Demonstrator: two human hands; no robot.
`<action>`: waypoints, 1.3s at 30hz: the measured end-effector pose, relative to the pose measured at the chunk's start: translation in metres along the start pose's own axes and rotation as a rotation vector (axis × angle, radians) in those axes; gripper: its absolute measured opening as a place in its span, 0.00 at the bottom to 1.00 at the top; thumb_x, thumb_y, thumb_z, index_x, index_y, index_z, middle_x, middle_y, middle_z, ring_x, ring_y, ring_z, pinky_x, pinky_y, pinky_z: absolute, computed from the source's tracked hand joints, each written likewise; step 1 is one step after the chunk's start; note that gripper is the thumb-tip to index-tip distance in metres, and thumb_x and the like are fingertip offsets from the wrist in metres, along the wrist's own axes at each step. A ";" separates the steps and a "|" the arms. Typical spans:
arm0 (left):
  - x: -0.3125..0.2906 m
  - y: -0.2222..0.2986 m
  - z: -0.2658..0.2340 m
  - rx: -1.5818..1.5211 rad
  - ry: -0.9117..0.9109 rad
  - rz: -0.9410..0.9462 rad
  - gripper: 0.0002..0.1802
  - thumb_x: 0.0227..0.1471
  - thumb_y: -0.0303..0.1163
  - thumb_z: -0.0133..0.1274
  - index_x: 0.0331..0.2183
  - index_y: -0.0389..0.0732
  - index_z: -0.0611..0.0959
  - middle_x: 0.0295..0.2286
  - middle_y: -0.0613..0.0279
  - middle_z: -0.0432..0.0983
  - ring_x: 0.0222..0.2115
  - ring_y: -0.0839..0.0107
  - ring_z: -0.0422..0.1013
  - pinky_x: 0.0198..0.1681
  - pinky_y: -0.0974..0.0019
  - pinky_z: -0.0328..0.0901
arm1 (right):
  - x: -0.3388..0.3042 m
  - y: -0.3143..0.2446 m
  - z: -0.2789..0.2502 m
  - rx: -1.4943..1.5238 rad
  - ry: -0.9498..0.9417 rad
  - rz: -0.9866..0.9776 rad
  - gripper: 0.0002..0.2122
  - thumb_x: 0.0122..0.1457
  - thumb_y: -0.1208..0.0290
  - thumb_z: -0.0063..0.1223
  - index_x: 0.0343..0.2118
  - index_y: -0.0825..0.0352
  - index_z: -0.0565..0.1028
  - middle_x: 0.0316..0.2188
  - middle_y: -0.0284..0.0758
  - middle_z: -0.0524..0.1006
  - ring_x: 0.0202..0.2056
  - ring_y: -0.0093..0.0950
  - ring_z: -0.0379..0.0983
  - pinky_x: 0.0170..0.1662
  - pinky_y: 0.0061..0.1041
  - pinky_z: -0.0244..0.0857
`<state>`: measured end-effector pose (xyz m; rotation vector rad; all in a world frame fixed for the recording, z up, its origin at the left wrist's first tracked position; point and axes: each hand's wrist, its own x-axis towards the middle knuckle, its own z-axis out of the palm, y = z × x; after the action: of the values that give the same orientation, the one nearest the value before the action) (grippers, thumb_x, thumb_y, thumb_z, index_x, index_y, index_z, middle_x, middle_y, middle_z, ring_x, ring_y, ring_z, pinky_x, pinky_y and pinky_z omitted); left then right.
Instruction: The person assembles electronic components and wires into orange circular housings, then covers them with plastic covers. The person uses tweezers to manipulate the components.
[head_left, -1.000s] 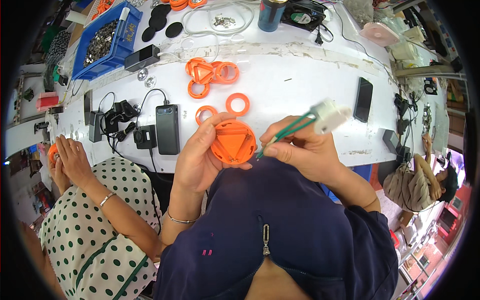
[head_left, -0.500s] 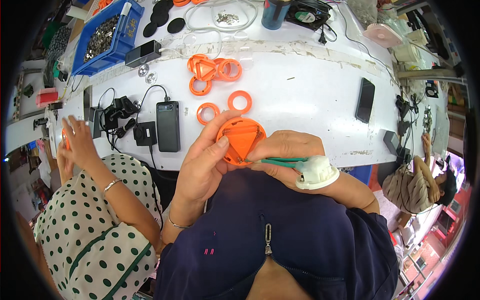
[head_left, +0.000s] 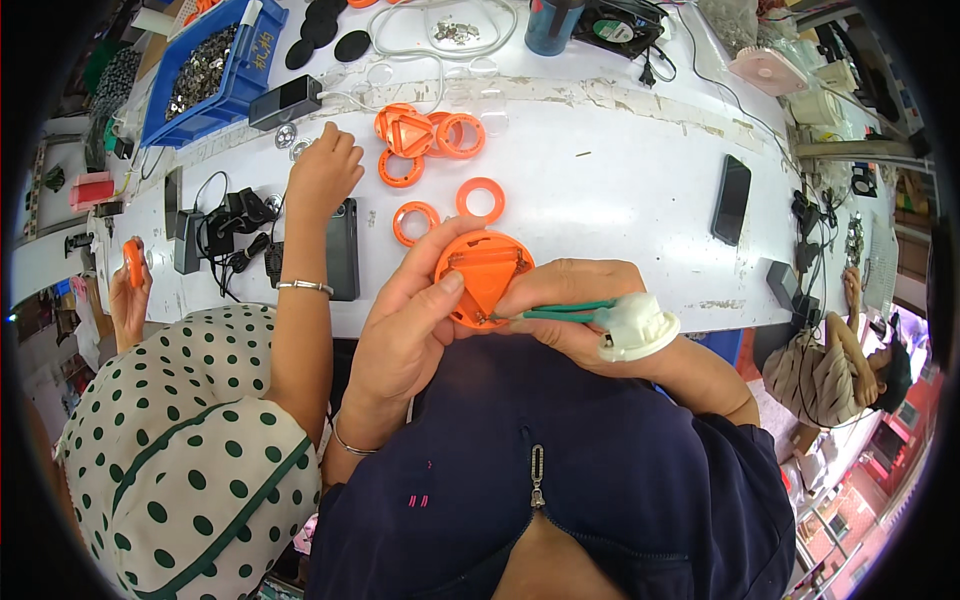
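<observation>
In front of my chest, my left hand (head_left: 405,325) grips an orange round housing (head_left: 487,272) by its left side, the thumb lying over the rim. A raised triangle fills the housing's middle, with small metal contacts at its corners. My right hand (head_left: 570,290) is closed at the housing's lower right edge, pinching green wires (head_left: 560,311) beside the lowest contact. These wires lead to a white round part (head_left: 637,328) that hangs over my right wrist. Whether the wire ends are fixed to the contact is too small to tell.
Orange rings (head_left: 415,223) and stacked orange housings (head_left: 405,130) lie beyond my hands. At the left, a co-worker's hand (head_left: 325,170) reaches over a black power bank (head_left: 343,250). A blue bin (head_left: 228,75) of metal pieces stands far left; a phone (head_left: 731,200) lies right.
The co-worker's one hand has reached right across the table, while the other holds an orange piece at the left. My hands and the housing have barely moved; the white part shifted slightly.
</observation>
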<state>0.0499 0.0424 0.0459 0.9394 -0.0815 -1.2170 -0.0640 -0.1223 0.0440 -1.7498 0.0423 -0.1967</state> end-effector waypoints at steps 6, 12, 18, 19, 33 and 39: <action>-0.001 -0.001 0.001 0.029 0.024 -0.020 0.27 0.57 0.26 0.39 0.57 0.34 0.58 0.49 0.51 0.65 0.48 0.69 0.67 0.50 0.67 0.65 | 0.002 0.008 0.000 -0.020 -0.021 -0.088 0.11 0.46 0.79 0.62 0.34 0.66 0.77 0.30 0.38 0.78 0.32 0.33 0.77 0.36 0.25 0.70; 0.003 -0.002 0.001 0.065 0.034 -0.039 0.26 0.56 0.24 0.38 0.57 0.34 0.59 0.48 0.52 0.66 0.46 0.70 0.68 0.47 0.69 0.67 | 0.003 0.014 -0.002 0.011 -0.071 -0.083 0.11 0.46 0.80 0.62 0.35 0.66 0.77 0.31 0.38 0.78 0.33 0.34 0.77 0.37 0.25 0.70; 0.005 0.000 0.001 0.127 0.041 -0.028 0.26 0.55 0.24 0.39 0.57 0.34 0.59 0.47 0.51 0.66 0.46 0.68 0.69 0.45 0.66 0.69 | 0.005 0.012 0.000 0.045 -0.059 -0.064 0.12 0.45 0.80 0.61 0.35 0.66 0.77 0.32 0.38 0.79 0.33 0.33 0.77 0.37 0.25 0.70; 0.005 0.000 0.001 0.132 0.051 -0.031 0.27 0.55 0.24 0.40 0.57 0.34 0.59 0.48 0.49 0.66 0.47 0.65 0.69 0.45 0.63 0.70 | 0.005 0.012 0.000 0.052 -0.064 -0.048 0.12 0.45 0.80 0.61 0.35 0.66 0.77 0.32 0.38 0.79 0.33 0.33 0.77 0.37 0.25 0.70; 0.002 -0.005 0.000 0.213 0.067 0.002 0.25 0.56 0.22 0.42 0.55 0.33 0.61 0.47 0.56 0.67 0.46 0.74 0.66 0.48 0.70 0.65 | -0.001 0.024 0.007 -0.077 -0.083 -0.227 0.13 0.43 0.79 0.60 0.35 0.64 0.77 0.32 0.37 0.79 0.29 0.32 0.77 0.30 0.24 0.71; 0.002 -0.007 0.003 0.239 0.121 0.106 0.24 0.57 0.23 0.42 0.55 0.31 0.61 0.46 0.56 0.67 0.46 0.74 0.66 0.49 0.70 0.64 | 0.000 0.029 0.014 -0.323 0.056 -0.499 0.11 0.42 0.79 0.60 0.32 0.63 0.78 0.30 0.33 0.79 0.25 0.27 0.76 0.24 0.21 0.67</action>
<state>0.0437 0.0385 0.0423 1.2005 -0.1814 -1.0654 -0.0589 -0.1138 0.0131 -2.0524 -0.3415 -0.6312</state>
